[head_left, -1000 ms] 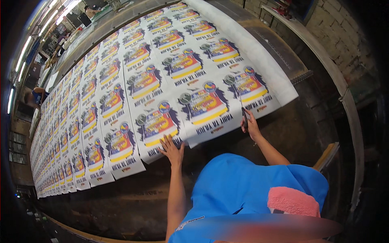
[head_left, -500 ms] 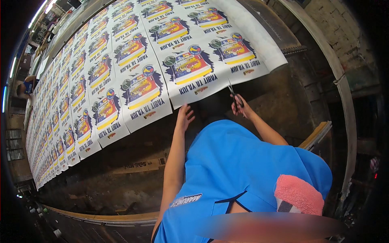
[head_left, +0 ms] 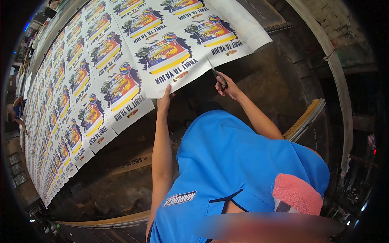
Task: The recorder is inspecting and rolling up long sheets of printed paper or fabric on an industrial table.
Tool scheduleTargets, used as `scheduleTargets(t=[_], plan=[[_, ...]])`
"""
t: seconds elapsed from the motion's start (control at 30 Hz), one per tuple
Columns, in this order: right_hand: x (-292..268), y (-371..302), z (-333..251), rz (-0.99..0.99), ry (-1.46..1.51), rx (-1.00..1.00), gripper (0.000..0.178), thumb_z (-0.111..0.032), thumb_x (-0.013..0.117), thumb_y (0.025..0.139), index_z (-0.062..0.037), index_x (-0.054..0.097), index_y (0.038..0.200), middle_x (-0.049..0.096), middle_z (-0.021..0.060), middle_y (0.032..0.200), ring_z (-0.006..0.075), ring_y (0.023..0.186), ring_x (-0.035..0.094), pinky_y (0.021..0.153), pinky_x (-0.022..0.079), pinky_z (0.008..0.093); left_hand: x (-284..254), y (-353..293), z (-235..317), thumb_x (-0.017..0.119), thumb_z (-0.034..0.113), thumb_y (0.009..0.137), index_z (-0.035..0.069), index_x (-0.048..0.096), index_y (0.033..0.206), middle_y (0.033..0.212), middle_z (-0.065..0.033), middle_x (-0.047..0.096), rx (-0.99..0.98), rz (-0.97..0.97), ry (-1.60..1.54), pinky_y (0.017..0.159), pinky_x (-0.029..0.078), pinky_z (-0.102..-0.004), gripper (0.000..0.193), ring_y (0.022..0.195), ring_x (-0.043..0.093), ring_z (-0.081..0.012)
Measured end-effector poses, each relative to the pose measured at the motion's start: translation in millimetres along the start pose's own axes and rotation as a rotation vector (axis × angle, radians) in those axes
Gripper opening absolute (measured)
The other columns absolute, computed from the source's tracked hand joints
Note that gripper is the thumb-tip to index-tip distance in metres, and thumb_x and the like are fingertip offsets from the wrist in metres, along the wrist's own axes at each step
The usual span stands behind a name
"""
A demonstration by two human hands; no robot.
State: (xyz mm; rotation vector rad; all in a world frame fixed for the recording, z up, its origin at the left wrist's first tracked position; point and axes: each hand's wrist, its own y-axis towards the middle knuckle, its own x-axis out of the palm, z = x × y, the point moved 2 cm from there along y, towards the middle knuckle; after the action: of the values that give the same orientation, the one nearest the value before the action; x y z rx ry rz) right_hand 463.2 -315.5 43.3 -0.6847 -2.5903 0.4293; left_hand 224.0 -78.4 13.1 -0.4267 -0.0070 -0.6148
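Your left hand (head_left: pixel 164 101) has moved up onto the border of the printed sheet (head_left: pixel 121 65); half a second ago it hung just off that border with its fingers spread in the air. The sheet sits lower and farther left in your view than it did then, while your right hand (head_left: pixel 227 87) is again just off the border with the scissors (head_left: pixel 220 77).

Your left thumb lies on top of the sheet near the lower corner of the second column from the right, with the other fingers mostly hidden beneath it, so you have the border pinched. Your right fingers are curled closed around the scissors' dark handles. The blades reach into the sheet's near border, between the two rightmost columns of prints; you cannot tell from here how far apart they stand.

The sheet is white, with a colourful design repeated in rows, and it covers the long surface (head_left: pixel 263 12), its near border overhanging. Slits part the columns to the left of your left hand. You wear a blue shirt (head_left: pixel 243 158), with a pink towel (head_left: pixel 300 192) lying on it. Another person (head_left: pixel 17 110) stands at the far left.
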Motion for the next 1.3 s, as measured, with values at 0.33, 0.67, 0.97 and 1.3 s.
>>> scheduleTargets(t=[0.33,0.67,0.97,1.3], plan=[[-9.4,37.1,-5.6,0.021,-0.061,-0.06,0.048,-0.026,0.053,0.106,-0.0219,0.044,0.152,0.058,0.0013,0.075,0.0069,0.05,0.049,0.043,0.036,0.0207,8.6,-15.9,30.1,0.071,0.034,0.094,-0.001,0.061,0.119,0.098,-0.0088,0.067,0.061,0.077,0.083,0.068,0.055,-0.0285,0.044,0.076,0.063,-0.0158],[-2.2,202.4,-47.2,-0.018,-0.108,-0.17,0.047,-0.021,0.053,0.105,-0.0138,0.046,0.151,0.066,-0.0008,0.105,0.0048,0.078,0.057,0.066,0.045,0.0205,12.2,-19.8,33.8,0.066,0.029,0.099,0.002,0.064,0.105,0.086,-0.0053,0.065,-0.024,0.053,0.067,0.069,0.05,-0.03,0.028,0.071,0.059,-0.0141],[0.3,341.3,-89.0,-0.027,-0.093,-0.114,0.047,-0.017,0.056,0.105,-0.0138,0.048,0.151,0.066,-0.0021,0.125,0.0035,0.094,0.061,0.074,0.049,0.0173,4.3,-23.8,45.1,0.066,0.031,0.099,0.001,0.064,0.101,0.082,-0.0045,0.062,-0.366,0.141,-0.029,0.071,0.047,-0.0285,0.03,0.075,0.057,-0.0144],[32.1,511.5,-155.2,-0.015,-0.19,-0.067,0.043,-0.021,0.052,0.105,-0.0224,0.052,0.148,0.057,-0.008,0.069,0.0024,0.049,0.044,0.045,0.036,0.0198,11.4,-28.4,93.4,0.072,0.023,0.095,0.004,0.055,0.127,0.096,-0.0034,0.061,-0.672,0.361,-0.416,0.07,0.046,-0.0262,0.041,0.078,0.054,-0.0128]])
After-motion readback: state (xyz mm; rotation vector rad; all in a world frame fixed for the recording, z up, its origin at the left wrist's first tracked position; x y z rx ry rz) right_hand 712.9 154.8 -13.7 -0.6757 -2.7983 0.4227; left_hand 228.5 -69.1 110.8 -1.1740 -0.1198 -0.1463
